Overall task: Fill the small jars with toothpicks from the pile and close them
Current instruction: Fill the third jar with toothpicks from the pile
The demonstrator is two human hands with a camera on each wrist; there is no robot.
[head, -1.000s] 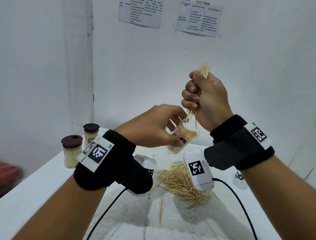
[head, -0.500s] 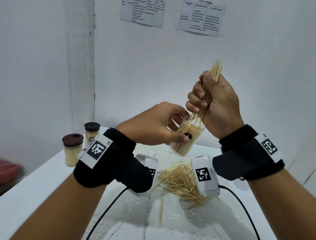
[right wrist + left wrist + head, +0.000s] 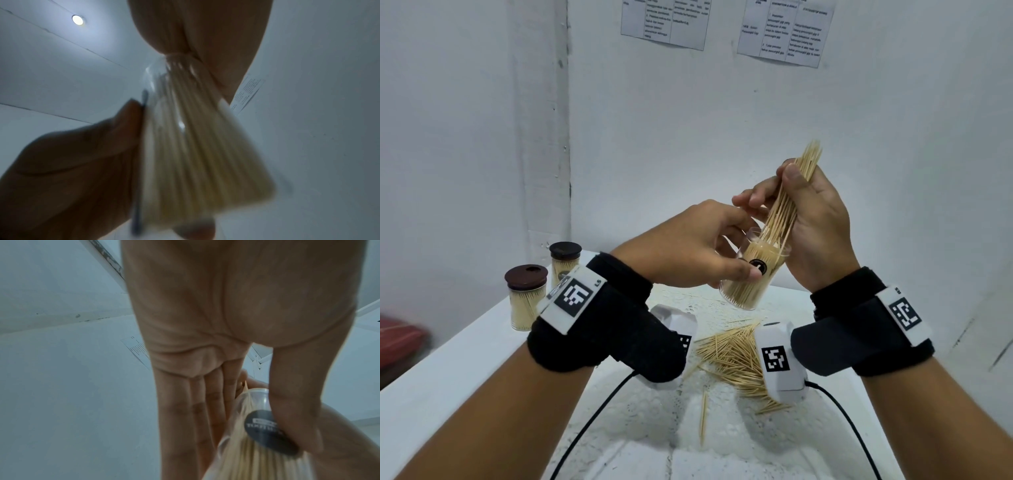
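My left hand (image 3: 736,263) grips a small clear jar (image 3: 753,277) in the air, thumb on its black round label; the jar is tilted and mostly full of toothpicks. My right hand (image 3: 767,192) pinches a toothpick bundle (image 3: 796,192) between thumb and loosened fingers, and the bundle's lower ends are inside the jar's mouth. The left wrist view shows the jar (image 3: 257,443) between thumb and fingers. In the right wrist view the blurred jar (image 3: 195,146) hangs just under the right palm. The loose toothpick pile (image 3: 732,356) lies on the white table (image 3: 465,359) below both hands.
Two filled jars with brown lids (image 3: 527,294) (image 3: 565,260) stand at the table's back left, by the wall. One stray toothpick (image 3: 702,418) lies nearer me than the pile. Black cables run from both wrist cameras across the table. White walls close in behind and left.
Both hands and the jar have risen. The right hand has loosened from a tight fist, and the bundle's lower ends have slid from above the jar into its mouth.
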